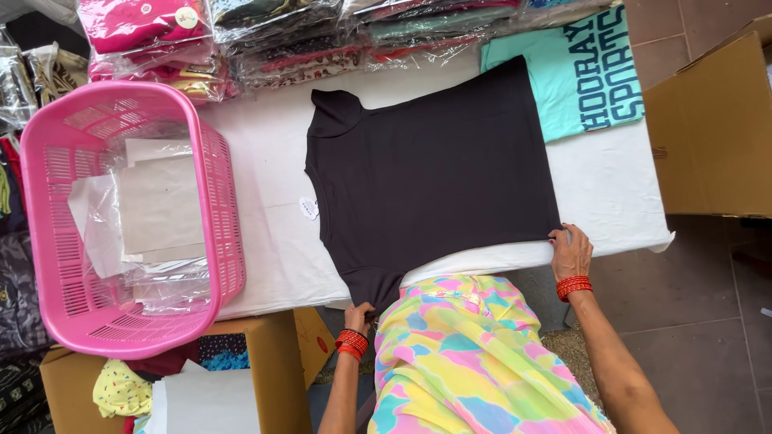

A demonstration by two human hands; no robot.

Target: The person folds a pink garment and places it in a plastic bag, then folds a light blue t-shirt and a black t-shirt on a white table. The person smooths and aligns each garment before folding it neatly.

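Note:
A black short-sleeved shirt (pixel 434 169) lies flat on the white-covered table (pixel 611 185), neck to the left, with a small white tag (pixel 309 208) at its collar. My left hand (pixel 359 316) grips the near sleeve where it hangs over the table's front edge. My right hand (pixel 570 251) pinches the shirt's hem corner at the front right. Both wrists wear red bangles.
A pink plastic basket (pixel 225 209) holding paper sheets and clear bags sits at the left. Stacks of bagged garments (pixel 273 36) line the far edge. A teal printed shirt (pixel 583 72) lies at the back right. Cardboard boxes stand at right (pixel 712 128) and lower left (pixel 273 370).

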